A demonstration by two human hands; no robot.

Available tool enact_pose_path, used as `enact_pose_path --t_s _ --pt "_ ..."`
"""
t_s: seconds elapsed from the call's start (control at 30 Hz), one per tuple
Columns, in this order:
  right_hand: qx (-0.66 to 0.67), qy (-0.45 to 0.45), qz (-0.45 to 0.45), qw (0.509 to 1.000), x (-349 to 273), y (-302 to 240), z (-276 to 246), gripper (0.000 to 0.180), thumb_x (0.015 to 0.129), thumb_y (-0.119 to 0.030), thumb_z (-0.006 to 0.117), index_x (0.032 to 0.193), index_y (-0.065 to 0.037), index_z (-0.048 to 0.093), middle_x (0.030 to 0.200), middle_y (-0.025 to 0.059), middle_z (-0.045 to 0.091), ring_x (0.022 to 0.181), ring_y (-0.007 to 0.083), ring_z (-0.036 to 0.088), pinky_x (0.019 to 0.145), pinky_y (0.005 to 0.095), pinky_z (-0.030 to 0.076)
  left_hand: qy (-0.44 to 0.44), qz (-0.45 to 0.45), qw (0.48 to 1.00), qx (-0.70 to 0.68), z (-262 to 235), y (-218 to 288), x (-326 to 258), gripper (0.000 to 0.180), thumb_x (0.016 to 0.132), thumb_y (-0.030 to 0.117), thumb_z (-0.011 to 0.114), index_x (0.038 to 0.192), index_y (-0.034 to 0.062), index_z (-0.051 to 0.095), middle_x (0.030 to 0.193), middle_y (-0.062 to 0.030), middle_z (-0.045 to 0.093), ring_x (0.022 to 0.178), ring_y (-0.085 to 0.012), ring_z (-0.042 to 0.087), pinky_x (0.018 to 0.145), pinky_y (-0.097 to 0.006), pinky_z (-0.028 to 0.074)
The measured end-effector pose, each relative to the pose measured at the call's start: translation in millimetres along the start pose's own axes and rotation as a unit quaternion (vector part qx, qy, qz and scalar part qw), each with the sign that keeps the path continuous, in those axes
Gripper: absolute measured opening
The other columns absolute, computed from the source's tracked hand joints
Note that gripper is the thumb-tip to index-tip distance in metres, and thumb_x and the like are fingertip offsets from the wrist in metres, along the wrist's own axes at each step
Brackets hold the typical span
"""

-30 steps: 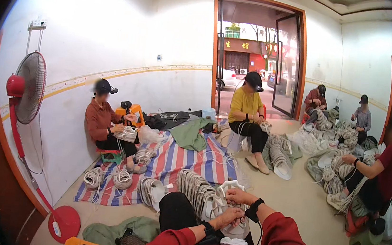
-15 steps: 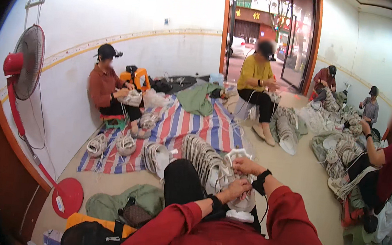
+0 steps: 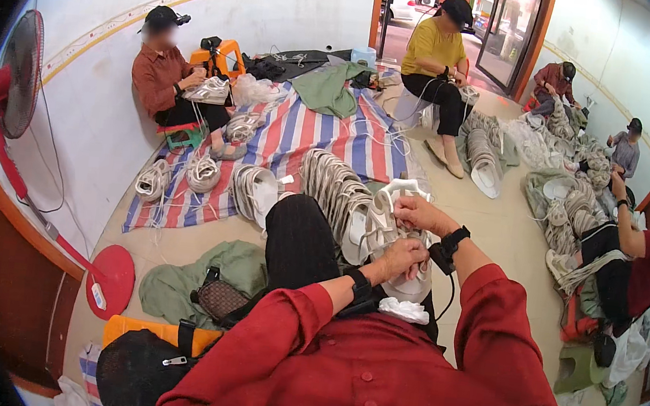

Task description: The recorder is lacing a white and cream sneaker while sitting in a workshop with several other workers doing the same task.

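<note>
On my lap rests a pale beige and white shoe upper (image 3: 408,288), its toe end toward me. My right hand (image 3: 423,215) is closed on the upper's far part, beside a white looped edge (image 3: 407,186). Lower and to the left, my left hand (image 3: 404,259) lies over the middle of the upper with its fingers curled in a pinch; whatever is between them is too small to make out. Against my left knee stands a long row of nested shoe uppers (image 3: 328,186), the nearest ones close by my hands. A crumpled white wad (image 3: 404,310) sits by the toe end.
A striped sheet (image 3: 276,138) covers the floor ahead, with a shorter stack of uppers (image 3: 253,191) on it. Several co-workers sit around the room handling uppers. At left stand a red fan (image 3: 111,280) and a green cloth (image 3: 203,273); a black cap (image 3: 137,373) lies near my left elbow.
The view has tilted downward, so the room appears higher in the picture. My hands stay at the same shoe upper; the left fingers have shifted slightly.
</note>
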State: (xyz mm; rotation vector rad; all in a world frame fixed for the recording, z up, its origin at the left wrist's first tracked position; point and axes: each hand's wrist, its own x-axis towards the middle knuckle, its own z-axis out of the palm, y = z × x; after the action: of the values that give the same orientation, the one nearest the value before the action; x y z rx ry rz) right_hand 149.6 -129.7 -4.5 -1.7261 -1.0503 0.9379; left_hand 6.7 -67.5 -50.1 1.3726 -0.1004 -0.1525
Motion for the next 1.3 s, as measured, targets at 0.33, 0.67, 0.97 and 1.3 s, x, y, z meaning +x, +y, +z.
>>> enact_pose_path --t_s 0.33,0.67,0.97,1.3 --pt "0.019 0.002 -0.003 1.0 -3 -2 4 0.012 0.089 -0.015 0.057 0.079 -0.007 0.056 0.066 -0.0007 0.057 0.056 0.0081 0.05 0.05 0.0231 0.04 0.01 0.004 1.0 -0.004 4 6 -7 0.015 0.09 0.013 0.052 0.081 0.0021 0.057 0.073 -0.0064 0.062 0.045 -0.0113 0.054 0.039 -0.023 0.042" --pt "0.018 -0.043 0.018 0.999 -3 -6 1 0.016 0.093 -0.017 0.054 0.079 -0.008 0.053 0.068 -0.002 0.054 0.057 0.0061 0.046 0.053 0.0213 0.039 -0.017 -0.021 1.0 0.008 3 3 -2 0.017 0.09 0.015 0.051 0.083 0.0009 0.057 0.074 -0.0054 0.061 0.048 -0.0106 0.055 0.042 -0.023 0.044" --pt "0.005 0.008 -0.007 1.0 -9 -6 2 0.017 0.09 -0.016 0.056 0.075 -0.007 0.053 0.066 -0.0013 0.055 0.057 0.0058 0.047 0.051 0.0212 0.038 -0.002 0.007 1.0 0.019 7 -3 0 0.017 0.092 0.017 0.051 0.083 0.0029 0.055 0.07 -0.0039 0.06 0.046 -0.0102 0.052 0.042 -0.023 0.042" --pt "-0.137 0.057 -0.045 0.988 -11 -18 14 0.017 0.085 -0.016 0.054 0.077 -0.001 0.056 0.064 0.0062 0.058 0.06 0.015 0.054 0.057 0.0303 0.044 -0.018 -0.018 0.999 0.028 9 -1 0 0.016 0.091 0.014 0.05 0.082 0.0018 0.057 0.067 -0.0037 0.057 0.047 -0.0109 0.053 0.04 -0.024 0.041"
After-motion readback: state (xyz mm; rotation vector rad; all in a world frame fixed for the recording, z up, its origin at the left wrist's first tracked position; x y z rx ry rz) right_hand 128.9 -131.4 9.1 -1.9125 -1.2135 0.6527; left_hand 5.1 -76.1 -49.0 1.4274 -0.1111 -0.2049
